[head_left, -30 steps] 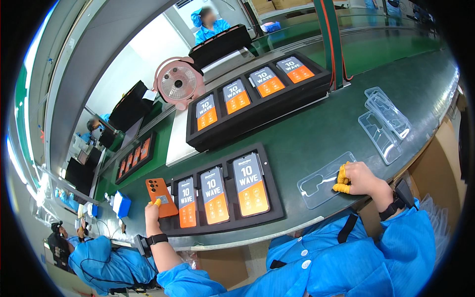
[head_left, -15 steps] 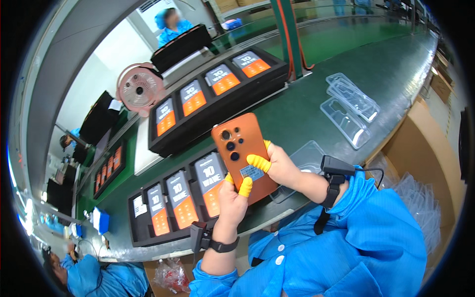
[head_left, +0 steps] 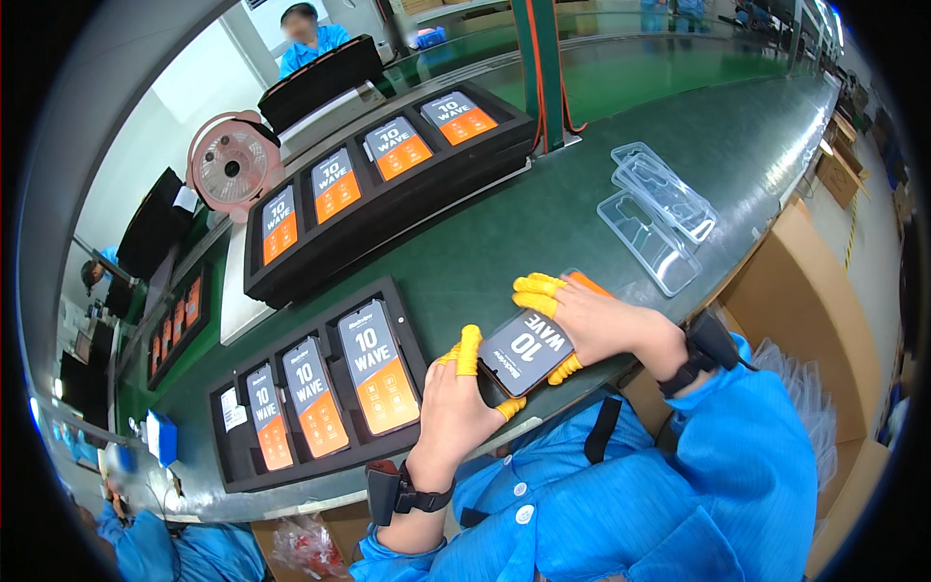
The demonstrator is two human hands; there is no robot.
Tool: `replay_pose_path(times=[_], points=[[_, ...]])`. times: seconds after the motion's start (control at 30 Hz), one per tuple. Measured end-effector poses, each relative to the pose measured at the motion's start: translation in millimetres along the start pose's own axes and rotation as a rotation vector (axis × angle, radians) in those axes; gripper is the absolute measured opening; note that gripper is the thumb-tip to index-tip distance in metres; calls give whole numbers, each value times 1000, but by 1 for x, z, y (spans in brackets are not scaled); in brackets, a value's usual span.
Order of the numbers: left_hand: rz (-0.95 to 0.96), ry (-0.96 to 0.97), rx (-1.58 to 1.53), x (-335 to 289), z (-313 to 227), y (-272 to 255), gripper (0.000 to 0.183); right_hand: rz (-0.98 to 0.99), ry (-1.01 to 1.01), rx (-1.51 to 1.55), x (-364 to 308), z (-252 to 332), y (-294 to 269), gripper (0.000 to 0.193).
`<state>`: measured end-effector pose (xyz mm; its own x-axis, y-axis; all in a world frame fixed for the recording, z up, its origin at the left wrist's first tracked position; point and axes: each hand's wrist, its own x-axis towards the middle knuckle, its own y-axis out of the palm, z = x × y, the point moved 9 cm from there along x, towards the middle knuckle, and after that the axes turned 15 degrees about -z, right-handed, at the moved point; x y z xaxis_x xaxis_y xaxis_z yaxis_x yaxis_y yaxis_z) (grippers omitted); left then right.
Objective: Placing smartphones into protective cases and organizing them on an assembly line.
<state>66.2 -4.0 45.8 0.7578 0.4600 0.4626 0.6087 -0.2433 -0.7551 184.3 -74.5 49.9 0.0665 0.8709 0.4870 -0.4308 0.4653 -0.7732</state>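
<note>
While the left hand and right hand hold the phone face up, even edge pressure should serve best.

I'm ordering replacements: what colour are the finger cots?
The finger cots are yellow, clearest in the head view.

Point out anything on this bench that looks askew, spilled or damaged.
The clear plastic cases on the right of the bench lie askew, overlapping at uneven angles, whereas the phones in the near black tray lie in a row. No spill or damage shows.
</note>
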Motion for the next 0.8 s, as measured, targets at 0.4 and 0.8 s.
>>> replay_pose_path(times=[0.4,0.8], points=[[-142,-343,-872,-23,14,-10,105,-467,-14,-99,16,22,-5,95],[-460,-300,-550,-21,20,-42,28,-220,136,93,32,5,5,87]])
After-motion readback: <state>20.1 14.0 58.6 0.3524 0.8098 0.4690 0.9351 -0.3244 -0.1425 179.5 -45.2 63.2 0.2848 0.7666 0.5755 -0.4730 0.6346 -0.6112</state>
